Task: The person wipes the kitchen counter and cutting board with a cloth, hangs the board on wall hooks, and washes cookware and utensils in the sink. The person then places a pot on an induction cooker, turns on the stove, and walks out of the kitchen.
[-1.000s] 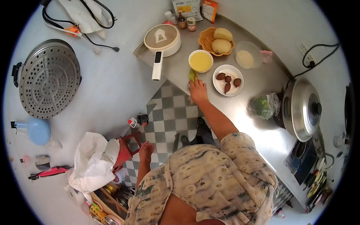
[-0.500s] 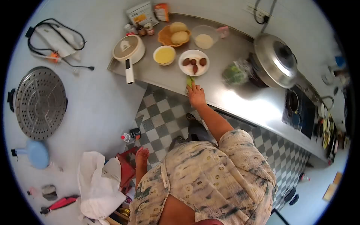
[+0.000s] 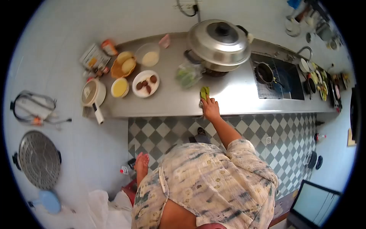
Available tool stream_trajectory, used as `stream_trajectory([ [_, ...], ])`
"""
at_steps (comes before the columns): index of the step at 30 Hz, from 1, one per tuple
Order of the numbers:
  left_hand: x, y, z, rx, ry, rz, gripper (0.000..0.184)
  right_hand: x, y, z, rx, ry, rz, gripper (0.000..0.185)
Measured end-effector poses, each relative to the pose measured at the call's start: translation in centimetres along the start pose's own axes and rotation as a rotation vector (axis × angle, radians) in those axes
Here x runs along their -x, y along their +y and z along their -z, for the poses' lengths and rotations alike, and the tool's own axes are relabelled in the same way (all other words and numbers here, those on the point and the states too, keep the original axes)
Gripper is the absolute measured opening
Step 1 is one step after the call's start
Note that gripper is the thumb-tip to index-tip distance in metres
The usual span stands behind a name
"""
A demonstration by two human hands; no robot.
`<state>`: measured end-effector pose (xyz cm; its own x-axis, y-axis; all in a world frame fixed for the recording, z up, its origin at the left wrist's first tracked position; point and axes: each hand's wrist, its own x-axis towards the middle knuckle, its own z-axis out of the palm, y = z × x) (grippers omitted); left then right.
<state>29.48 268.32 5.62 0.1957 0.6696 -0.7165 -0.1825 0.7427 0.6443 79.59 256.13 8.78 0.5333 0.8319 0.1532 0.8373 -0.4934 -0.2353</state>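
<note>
My right hand [image 3: 211,108] is at the front edge of the steel counter [image 3: 167,107], its fingers closed on a green cloth [image 3: 205,92] pressed against the surface. Just beyond the cloth lies a clear plastic bag of green vegetables [image 3: 187,76]. Behind that stands a large lidded steel steamer [image 3: 219,47]. Down at my side, away from the counter, hangs my left hand [image 3: 142,162], with nothing in it and its fingers loosely apart.
Left on the counter are a white bowl [image 3: 156,91] with several brown pieces, a yellow-filled bowl [image 3: 120,87], a basket [image 3: 118,72] and a handled pot [image 3: 94,91]. A small pan [image 3: 264,72] sits over the sink at right.
My right hand has slid the green cloth right along the counter, from near the white bowl to before the bagged greens. My view has turned right. The left hand stays low.
</note>
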Motion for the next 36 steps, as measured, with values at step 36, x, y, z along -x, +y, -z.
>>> stream_trajectory([
  [36,1.3,-13.7,-44.1,-0.938,-0.779,0.084,0.027,16.6,32.7,9.9,0.078,0.130,-0.583,0.045],
])
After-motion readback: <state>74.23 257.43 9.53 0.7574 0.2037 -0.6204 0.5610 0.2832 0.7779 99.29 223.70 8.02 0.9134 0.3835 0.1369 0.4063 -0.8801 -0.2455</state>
